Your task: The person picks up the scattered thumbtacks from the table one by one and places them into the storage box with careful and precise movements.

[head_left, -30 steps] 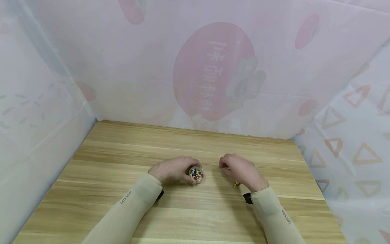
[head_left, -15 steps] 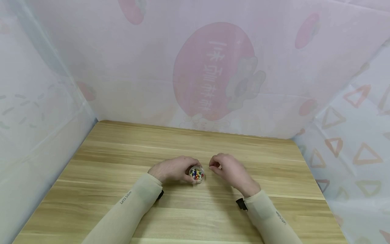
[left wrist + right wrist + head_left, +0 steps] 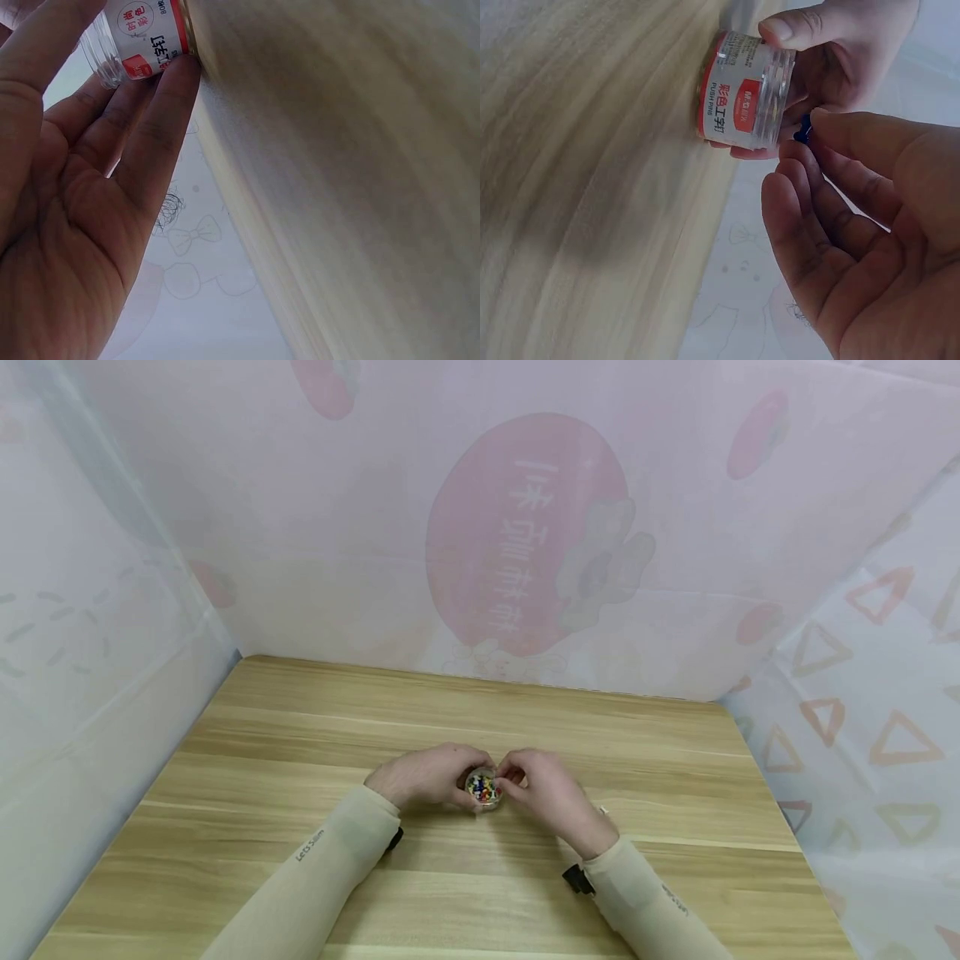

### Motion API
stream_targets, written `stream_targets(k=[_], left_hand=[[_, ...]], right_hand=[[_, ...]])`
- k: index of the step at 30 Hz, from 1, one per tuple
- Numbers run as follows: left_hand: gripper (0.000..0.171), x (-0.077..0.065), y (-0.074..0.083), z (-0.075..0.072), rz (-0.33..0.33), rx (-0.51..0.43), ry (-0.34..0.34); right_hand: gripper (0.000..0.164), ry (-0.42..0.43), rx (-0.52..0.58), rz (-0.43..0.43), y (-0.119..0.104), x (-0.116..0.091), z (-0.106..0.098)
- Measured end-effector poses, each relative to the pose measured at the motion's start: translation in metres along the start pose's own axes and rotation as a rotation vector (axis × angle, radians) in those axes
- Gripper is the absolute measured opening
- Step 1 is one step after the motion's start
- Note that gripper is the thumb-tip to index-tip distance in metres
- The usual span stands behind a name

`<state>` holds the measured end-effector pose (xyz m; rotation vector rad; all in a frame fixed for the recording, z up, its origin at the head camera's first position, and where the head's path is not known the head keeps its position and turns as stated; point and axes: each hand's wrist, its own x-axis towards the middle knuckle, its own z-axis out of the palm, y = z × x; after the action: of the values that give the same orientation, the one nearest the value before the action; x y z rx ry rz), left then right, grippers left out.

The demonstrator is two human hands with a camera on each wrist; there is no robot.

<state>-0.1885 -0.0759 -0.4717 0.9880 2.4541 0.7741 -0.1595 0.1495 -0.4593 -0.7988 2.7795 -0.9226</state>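
Note:
A small clear jar [image 3: 742,94] labelled as push pins stands on the wooden table, its mouth uncovered. Push pins of several colours [image 3: 481,789] fill it in the head view. My left hand [image 3: 429,777] grips the jar from the left, fingers and thumb curled round its side; the label [image 3: 146,34] shows between them in the left wrist view. Right at the jar's mouth, my right hand [image 3: 551,793] pinches a blue push pin [image 3: 804,129] between thumb and fingertips. In the head view that pin is too small to make out.
Beside the right wrist, a small white object [image 3: 603,811] shows, partly hidden by the arm. The wooden table [image 3: 465,893] is bounded by a printed cloth wall [image 3: 360,568] at the back and more cloth at both sides.
My right hand has moved left to the jar, from above where yellow and red push pins lay on the table. The left hand and jar have stayed put.

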Motion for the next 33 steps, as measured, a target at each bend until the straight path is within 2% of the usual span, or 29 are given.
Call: stream_targets(k=[6, 13, 20, 24, 28, 33], left_hand=[[0.049, -0.001, 0.0, 0.0, 0.004, -0.007, 0.01], [0.053, -0.002, 0.0, 0.0, 0.007, 0.013, 0.022], [0.053, -0.001, -0.001, 0.0, 0.007, 0.021, 0.022], [0.053, -0.001, -0.002, 0.0, 0.003, 0.016, 0.021], [0.053, -0.002, -0.002, 0.0, 0.0, 0.015, 0.019], [0.053, -0.002, -0.001, 0.0, 0.004, 0.015, 0.021]], right_hand=[[0.009, -0.022, -0.006, 0.017, 0.002, -0.002, -0.002], [0.006, -0.092, -0.032, 0.04, 0.012, -0.006, -0.03], [0.006, -0.26, -0.049, -0.016, 0.034, -0.014, -0.056], [0.006, -0.344, -0.037, -0.014, 0.045, -0.018, -0.065], [0.008, -0.381, -0.032, 0.036, 0.053, -0.022, -0.072], [0.015, -0.409, -0.043, 0.161, 0.056, -0.027, -0.076]])
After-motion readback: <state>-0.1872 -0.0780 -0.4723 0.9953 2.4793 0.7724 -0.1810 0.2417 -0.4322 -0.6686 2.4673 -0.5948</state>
